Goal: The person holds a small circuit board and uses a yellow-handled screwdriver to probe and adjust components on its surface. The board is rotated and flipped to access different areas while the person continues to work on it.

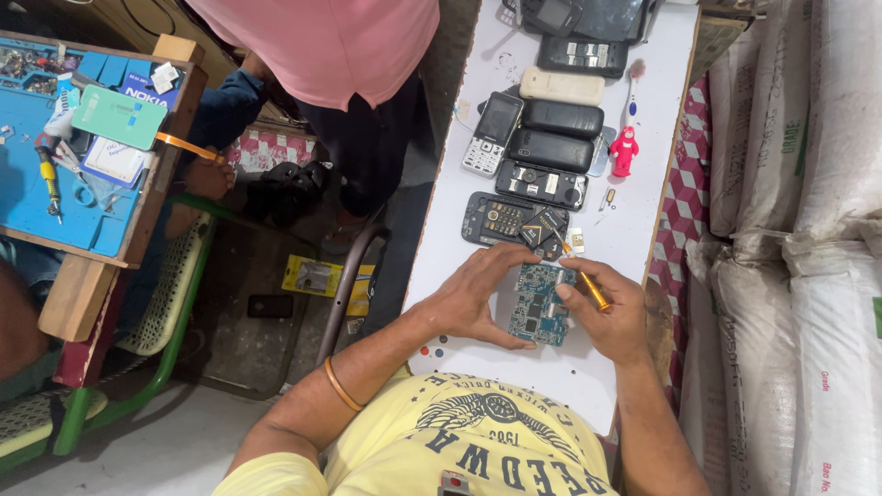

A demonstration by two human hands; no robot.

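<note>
- Near the bench [551, 367] front edge, we're mid-step working on the blue circuit board [539, 305], flat on the white top.
- Our left hand [473, 294] cups the board's left side, fingers curled, steadying it.
- Our right hand [611, 308] pinches a yellow-handled tool [588, 285], tip twd the board's top corner.
- Next move, we judge: fine tip placement, board kept steady.

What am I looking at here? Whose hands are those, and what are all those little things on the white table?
The camera sits on a person's head and looks down, so you see that person's own two hands. The left hand steadies a blue circuit board, the inside of a phone. The right hand holds a yellow-handled tool over it. On the white table lie old phones, some opened up, and a small red figure. Someone in a pink shirt stands nearby.
</note>
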